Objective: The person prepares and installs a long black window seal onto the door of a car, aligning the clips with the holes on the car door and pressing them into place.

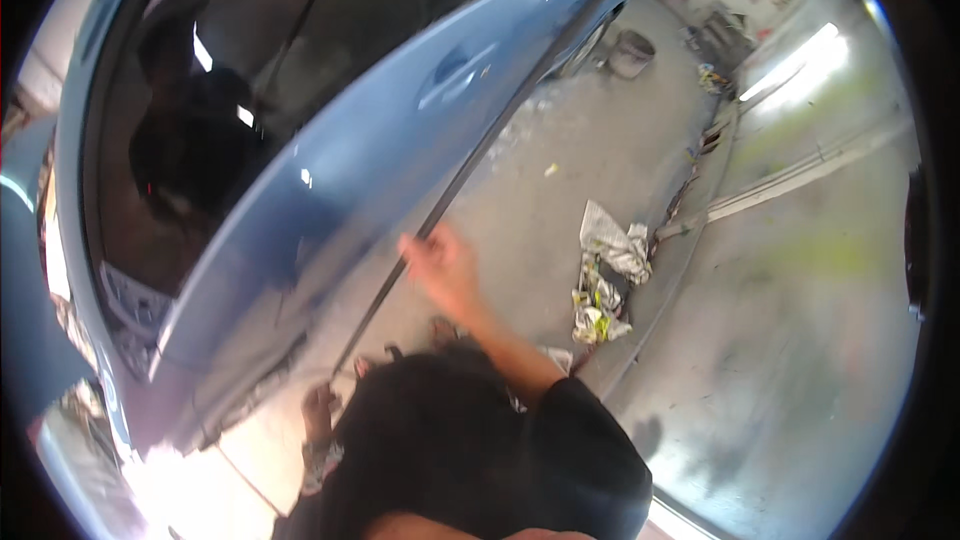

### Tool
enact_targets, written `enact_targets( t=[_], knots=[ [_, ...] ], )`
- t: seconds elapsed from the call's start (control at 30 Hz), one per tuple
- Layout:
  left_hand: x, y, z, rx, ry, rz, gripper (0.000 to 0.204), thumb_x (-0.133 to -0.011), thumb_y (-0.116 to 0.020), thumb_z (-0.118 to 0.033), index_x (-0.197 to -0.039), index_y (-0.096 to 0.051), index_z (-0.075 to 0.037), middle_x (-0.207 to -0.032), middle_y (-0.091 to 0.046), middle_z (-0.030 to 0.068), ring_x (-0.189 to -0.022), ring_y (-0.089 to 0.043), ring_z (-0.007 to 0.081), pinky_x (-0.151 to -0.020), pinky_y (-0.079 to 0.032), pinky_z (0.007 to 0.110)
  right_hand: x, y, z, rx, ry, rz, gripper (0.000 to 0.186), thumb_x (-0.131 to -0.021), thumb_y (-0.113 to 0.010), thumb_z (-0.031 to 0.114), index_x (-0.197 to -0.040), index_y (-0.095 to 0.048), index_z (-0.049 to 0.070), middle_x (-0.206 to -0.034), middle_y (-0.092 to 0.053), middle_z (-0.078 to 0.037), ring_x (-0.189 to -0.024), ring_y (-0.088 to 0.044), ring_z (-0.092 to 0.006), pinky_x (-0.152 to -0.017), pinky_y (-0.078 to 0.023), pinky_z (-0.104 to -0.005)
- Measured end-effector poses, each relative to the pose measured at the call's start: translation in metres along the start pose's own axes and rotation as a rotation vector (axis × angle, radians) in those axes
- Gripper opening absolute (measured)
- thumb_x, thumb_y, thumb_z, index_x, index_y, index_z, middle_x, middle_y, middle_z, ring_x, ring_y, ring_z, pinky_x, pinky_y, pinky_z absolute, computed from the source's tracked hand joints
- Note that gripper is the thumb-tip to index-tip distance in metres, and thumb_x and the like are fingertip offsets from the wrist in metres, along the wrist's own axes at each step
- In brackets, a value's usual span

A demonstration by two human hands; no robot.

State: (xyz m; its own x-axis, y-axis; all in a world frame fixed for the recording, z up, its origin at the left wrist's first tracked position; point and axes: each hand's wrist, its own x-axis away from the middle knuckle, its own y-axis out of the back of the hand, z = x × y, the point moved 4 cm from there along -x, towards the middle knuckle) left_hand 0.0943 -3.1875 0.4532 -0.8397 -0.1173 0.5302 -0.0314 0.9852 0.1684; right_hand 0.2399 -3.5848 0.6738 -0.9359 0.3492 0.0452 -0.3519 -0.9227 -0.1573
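A long, thin dark trim strip (470, 168) runs slantwise along the lower edge of a blue car door (390, 120). Toward its near end the strip stands away from the curved door edge. My right hand (440, 258) has its bent fingers closed on the strip about midway along; motion blurs the fingertips. Lower left, at the near end of the strip, my left hand (320, 405) looks closed around it. Shadow hides most of its fingers, and something is worn about the wrist. The dark window (250, 70) above the door reflects a figure.
Crumpled paper and masking scraps (605, 275) lie on the grey floor (530, 230) to my right. A bucket (632, 55) stands farther off. A paint-stained wall (780, 340) with a bright tube light (795, 65) borders the right side. Strong glare washes out the lower left.
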Motion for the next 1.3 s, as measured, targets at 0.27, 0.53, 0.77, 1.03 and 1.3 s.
enact_targets(
  t=[0.27,0.53,0.77,1.03,1.3],
  knots=[
    [0.043,-0.042,-0.135,-0.346,-0.276,-0.081,0.027,-0.096,-0.064,-0.023,-0.101,-0.071,0.003,-0.08,-0.067,0.0061,-0.071,-0.052,0.0112,-0.065,-0.044,0.029,-0.051,0.073,0.04,0.029,0.093,-0.308,0.028,-0.093,-0.068,0.028,-0.096,-0.055,0.004,-0.071,-0.06,-0.005,-0.055,-0.06,-0.0133,-0.05,-0.049,-0.0269],
    [0.071,-0.053,-0.21,-0.109,-0.364,-0.112,0.021,-0.086,-0.076,-0.01,-0.105,-0.073,-0.003,-0.074,-0.057,-0.0033,-0.063,-0.04,0.0047,-0.055,-0.033,0.023,-0.077,0.154,0.055,-0.268,0.158,-0.337,0.027,-0.102,-0.041,0.031,-0.102,-0.052,0.006,-0.087,-0.064,-0.013,-0.076,-0.061,-0.0233,-0.068,-0.048,-0.0355],
    [0.089,-0.048,-0.249,-0.354,-0.688,-0.11,0.025,-0.082,-0.08,-0.012,-0.106,-0.073,-0.005,-0.087,-0.06,-0.0004,-0.07,-0.047,0.008,-0.063,-0.039,0.024,-0.083,0.159,0.058,-0.332,0.137,-0.295,0.028,-0.103,-0.032,0.027,-0.09,-0.045,0.006,-0.073,-0.054,-0.013,-0.068,-0.052,-0.0201,-0.059,-0.043,-0.0305],
    [0.098,-0.054,-0.253,0.011,-0.413,0.196,0.042,-0.084,-0.078,-0.011,-0.122,-0.064,-0.004,-0.1,-0.064,0.0036,-0.09,-0.058,0.0118,-0.083,-0.048,0.028,-0.078,0.144,0.064,-0.304,0.2,-0.391,0.028,-0.103,-0.031,0.026,-0.087,-0.043,0.007,-0.07,-0.05,-0.01,-0.062,-0.044,-0.0178,-0.054,-0.036,-0.0305],
    [0.106,-0.068,-0.266,-0.035,-0.463,0.422,0.038,-0.081,-0.081,-0.013,-0.115,-0.069,-0.003,-0.103,-0.067,0.004,-0.091,-0.06,0.0126,-0.086,-0.047,0.028,-0.084,0.159,0.056,-0.281,0.174,-0.442,0.026,-0.102,-0.033,0.025,-0.083,-0.038,0.007,-0.067,-0.044,-0.007,-0.058,-0.037,-0.017,-0.052,-0.031,-0.0313]
  ],
)
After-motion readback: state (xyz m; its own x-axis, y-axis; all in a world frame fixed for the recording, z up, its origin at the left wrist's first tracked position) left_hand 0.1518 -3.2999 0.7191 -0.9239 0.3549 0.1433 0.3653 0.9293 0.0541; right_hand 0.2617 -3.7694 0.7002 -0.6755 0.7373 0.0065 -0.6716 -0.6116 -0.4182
